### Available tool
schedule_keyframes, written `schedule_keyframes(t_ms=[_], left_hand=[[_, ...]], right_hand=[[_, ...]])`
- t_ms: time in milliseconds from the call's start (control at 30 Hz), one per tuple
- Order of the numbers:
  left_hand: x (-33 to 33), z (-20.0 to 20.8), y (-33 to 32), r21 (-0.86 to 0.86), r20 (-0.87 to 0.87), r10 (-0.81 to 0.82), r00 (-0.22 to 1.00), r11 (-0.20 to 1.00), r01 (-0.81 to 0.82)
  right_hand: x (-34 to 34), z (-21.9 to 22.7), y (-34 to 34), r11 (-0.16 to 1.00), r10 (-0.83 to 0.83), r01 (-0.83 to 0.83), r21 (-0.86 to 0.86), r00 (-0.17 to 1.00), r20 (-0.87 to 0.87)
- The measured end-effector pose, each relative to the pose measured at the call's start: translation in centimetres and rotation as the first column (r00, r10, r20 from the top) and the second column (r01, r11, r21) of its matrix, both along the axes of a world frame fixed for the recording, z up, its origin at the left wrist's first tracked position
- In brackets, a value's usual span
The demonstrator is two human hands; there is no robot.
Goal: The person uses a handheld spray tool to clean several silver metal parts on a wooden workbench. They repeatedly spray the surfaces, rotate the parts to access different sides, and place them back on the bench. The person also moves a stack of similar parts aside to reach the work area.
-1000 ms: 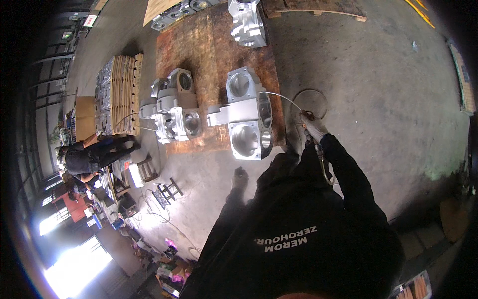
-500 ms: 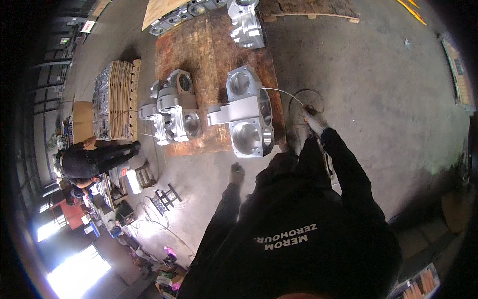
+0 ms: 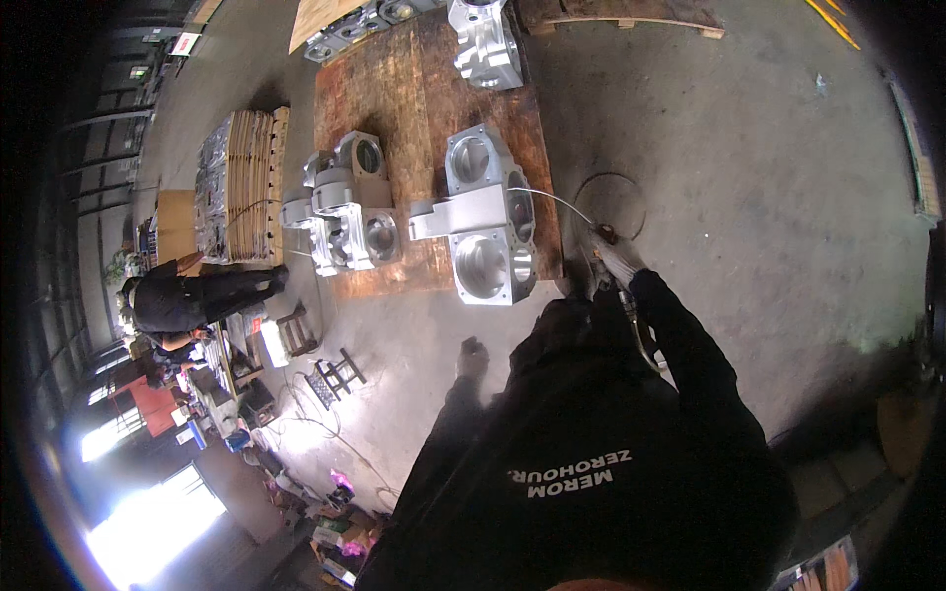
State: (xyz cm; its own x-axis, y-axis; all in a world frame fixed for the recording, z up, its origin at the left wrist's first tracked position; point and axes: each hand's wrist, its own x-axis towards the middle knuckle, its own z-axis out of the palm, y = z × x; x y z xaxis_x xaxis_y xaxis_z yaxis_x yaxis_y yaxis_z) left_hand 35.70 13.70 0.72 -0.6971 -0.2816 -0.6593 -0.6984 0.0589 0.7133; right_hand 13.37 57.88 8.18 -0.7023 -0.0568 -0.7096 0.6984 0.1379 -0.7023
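Observation:
My gloved right hand (image 3: 619, 258) is closed round an air blow gun (image 3: 607, 234) to the right of the table. Its long, thin, curved nozzle tube (image 3: 564, 202) reaches left to the side of a large silver metal casting (image 3: 477, 219). The tube's tip is at the casting's right side, near the opening there; whether it goes inside I cannot tell. That casting has two big round bores and an arm pointing left, and lies at the table's right edge. My gloved left hand (image 3: 473, 359) hangs below the table's near edge, fingers curled, touching no casting. What it holds, if anything, is hidden.
More castings (image 3: 347, 212) lie on the left of the worn wooden table (image 3: 419, 108), another (image 3: 485, 49) at its far end. A hose (image 3: 636, 320) runs down by my right forearm. At left are a stack of boards (image 3: 254, 182), a person bending (image 3: 197, 300) and a small stool (image 3: 335, 377).
The nozzle tip has moved from the upper right edge of the casting down onto its right side. My right hand has come slightly nearer my body. The whole view has shifted a little.

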Motion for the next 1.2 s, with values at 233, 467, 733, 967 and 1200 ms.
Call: schedule_keyframes(t_ms=[233,467,733,967,1200], left_hand=[[-0.6,4.8,5.4,-0.047,0.010,0.043,0.999,0.998,-0.042],[-0.5,4.0,3.7,-0.153,0.006,-0.093,0.996,0.984,0.093],[2.2,1.3,-0.6,-0.154,-0.041,-0.035,0.999,0.988,0.029],[5.4,-0.6,-3.0,-0.149,0.007,-0.001,1.000,0.989,0.002],[-5.9,10.3,-2.2,0.184,-0.486,0.025,0.874,0.980,0.074]], right_hand=[[-1.8,-2.4,-1.3,1.000,0.004,-0.006,-0.016,0.995,-0.103],[-0.7,-0.3,0.0,0.997,0.042,-0.021,0.072,0.951,-0.305],[7.1,3.8,-0.5,0.998,-0.063,0.061,-0.017,0.964,-0.259],[7.4,5.9,-1.3,0.997,-0.010,0.013,0.080,0.999,-0.038],[9.3,-2.5,-4.1,0.981,-0.080,0.164,0.105,0.830,-0.552]])
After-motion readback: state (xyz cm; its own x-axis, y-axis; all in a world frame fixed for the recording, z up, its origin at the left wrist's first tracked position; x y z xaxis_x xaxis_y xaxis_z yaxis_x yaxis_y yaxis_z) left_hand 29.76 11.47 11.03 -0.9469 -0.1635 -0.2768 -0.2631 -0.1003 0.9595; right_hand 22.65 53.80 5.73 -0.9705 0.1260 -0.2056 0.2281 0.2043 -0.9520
